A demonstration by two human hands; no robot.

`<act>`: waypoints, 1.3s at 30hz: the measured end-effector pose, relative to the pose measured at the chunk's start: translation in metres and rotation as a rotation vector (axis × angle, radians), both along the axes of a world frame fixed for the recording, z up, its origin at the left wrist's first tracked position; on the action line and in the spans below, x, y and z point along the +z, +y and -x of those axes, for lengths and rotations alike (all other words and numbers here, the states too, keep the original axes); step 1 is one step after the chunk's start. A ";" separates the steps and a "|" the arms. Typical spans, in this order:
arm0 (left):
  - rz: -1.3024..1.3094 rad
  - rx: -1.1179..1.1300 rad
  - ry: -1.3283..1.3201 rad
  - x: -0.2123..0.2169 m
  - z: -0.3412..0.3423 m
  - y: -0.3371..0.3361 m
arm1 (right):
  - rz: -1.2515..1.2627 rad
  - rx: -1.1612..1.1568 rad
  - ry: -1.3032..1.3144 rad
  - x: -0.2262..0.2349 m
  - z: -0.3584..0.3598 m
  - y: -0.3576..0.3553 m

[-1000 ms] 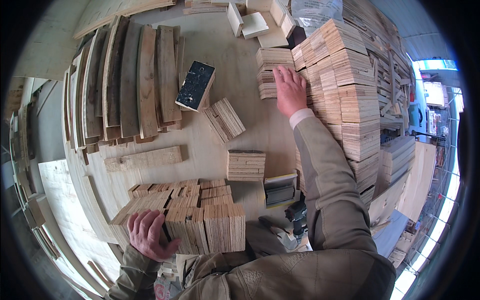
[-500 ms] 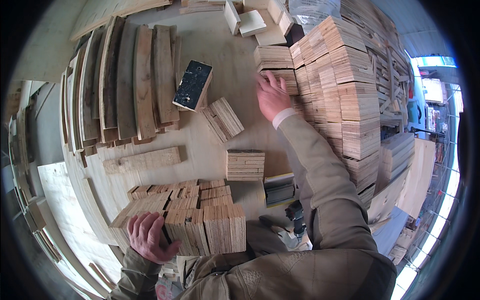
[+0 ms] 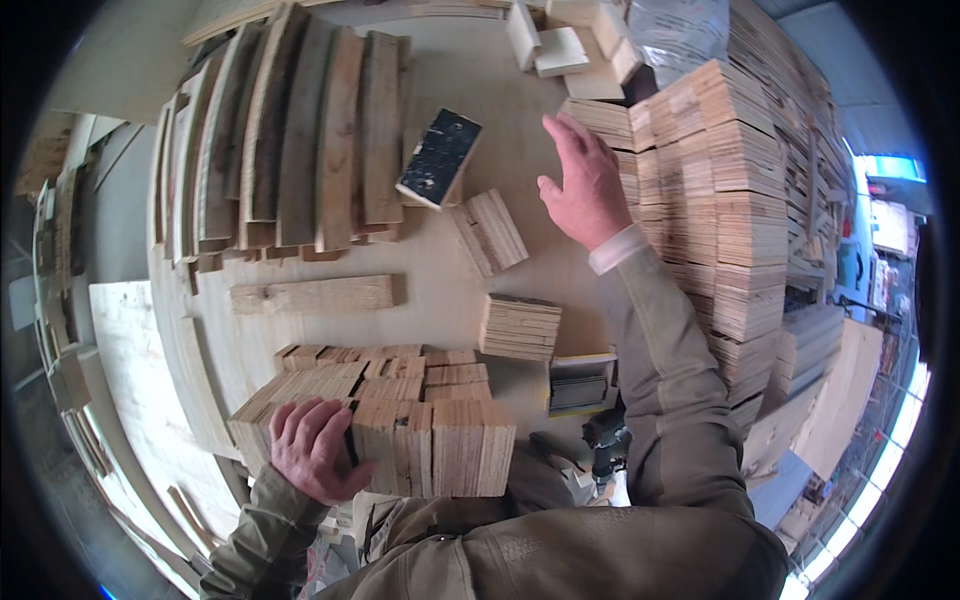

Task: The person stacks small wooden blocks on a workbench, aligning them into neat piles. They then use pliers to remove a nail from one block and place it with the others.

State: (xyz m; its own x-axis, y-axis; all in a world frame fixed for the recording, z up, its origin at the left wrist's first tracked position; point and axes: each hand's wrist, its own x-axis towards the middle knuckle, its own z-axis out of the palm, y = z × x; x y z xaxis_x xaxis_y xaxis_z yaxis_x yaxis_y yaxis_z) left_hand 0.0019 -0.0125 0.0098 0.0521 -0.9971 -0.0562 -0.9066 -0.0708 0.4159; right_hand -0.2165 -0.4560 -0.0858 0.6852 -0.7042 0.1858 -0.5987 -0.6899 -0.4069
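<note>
My right hand (image 3: 587, 185) is open above the worktable (image 3: 430, 265), fingers spread and thumb apart, holding nothing. It is just left of a tall stack of plywood blocks (image 3: 735, 205), whose far-left blocks (image 3: 600, 120) lie behind its fingertips. At the near left, my left hand (image 3: 315, 445) curls over the near end of a plywood block (image 3: 290, 400) in a lower stack. Its thumb points toward the neighbouring upright blocks (image 3: 470, 445); what lies under the palm is hidden. Between the hands sit a single layered block (image 3: 520, 325) and a tilted block (image 3: 490, 232).
A black-faced block (image 3: 440, 155) rests beside a row of long wooden boards (image 3: 340, 140) at the left. A flat wooden strip (image 3: 312, 293) lies below them. An open box (image 3: 580, 385) stands near my right sleeve. Pale wood pieces (image 3: 562, 52) and a plastic bag (image 3: 680, 35) are at the back.
My right hand has drawn back from the far blocks of the tall stack, its thumb now spread. My left hand keeps its place on the near stack. The whole view has shifted slightly.
</note>
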 end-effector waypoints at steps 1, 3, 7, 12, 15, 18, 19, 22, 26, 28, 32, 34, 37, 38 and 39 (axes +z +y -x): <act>-0.021 0.007 -0.001 0.001 0.000 0.000 | -0.005 0.065 -0.045 0.010 -0.010 0.001; 0.015 0.001 0.002 0.001 0.000 -0.001 | -0.022 0.170 -0.137 0.024 -0.033 0.007; 0.027 0.006 0.006 0.001 0.001 -0.001 | -0.053 0.216 0.016 0.030 -0.079 0.022; 0.028 0.003 0.012 0.001 0.001 -0.001 | -0.147 0.131 0.276 0.019 -0.115 0.029; 0.024 0.012 0.013 0.001 0.001 0.000 | -0.273 0.097 0.318 0.018 -0.122 0.031; 0.037 0.009 0.012 0.001 0.000 0.000 | -0.148 0.102 0.329 0.023 -0.119 0.036; 0.036 0.006 0.010 0.001 0.000 0.000 | -0.139 0.101 0.340 0.025 -0.116 0.038; 0.055 -0.001 0.011 0.000 0.000 -0.002 | -0.099 0.066 0.334 0.026 -0.098 0.041; 0.053 -0.011 -0.001 0.000 0.002 -0.003 | -0.104 0.005 0.187 0.010 -0.067 0.045; 0.059 -0.011 -0.005 0.001 0.003 -0.002 | -0.137 -0.018 0.071 -0.004 -0.052 0.047; 0.057 -0.015 -0.003 0.000 0.003 -0.002 | -0.061 -0.092 -0.326 -0.035 -0.005 0.059; 0.056 -0.020 -0.005 -0.001 0.003 -0.002 | -0.128 -0.241 -0.331 -0.043 0.032 0.073; 0.053 -0.023 -0.011 -0.001 0.004 -0.002 | -0.285 -0.506 -0.338 -0.051 0.077 0.097; 0.050 -0.026 -0.012 -0.001 0.003 -0.002 | -0.376 -0.580 -0.358 -0.052 0.088 0.108; 0.050 -0.025 -0.016 -0.001 0.003 -0.002 | -0.369 -0.600 -0.373 -0.057 0.090 0.119</act>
State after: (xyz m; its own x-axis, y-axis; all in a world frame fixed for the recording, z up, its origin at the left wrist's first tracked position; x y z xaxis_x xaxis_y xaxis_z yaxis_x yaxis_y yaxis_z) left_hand -0.0014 -0.0143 0.0088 0.0280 -0.9996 -0.0059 -0.9143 -0.0280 0.4040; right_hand -0.3063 -0.3371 -0.1428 0.1081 -0.9941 0.0113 -0.6048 -0.0748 -0.7929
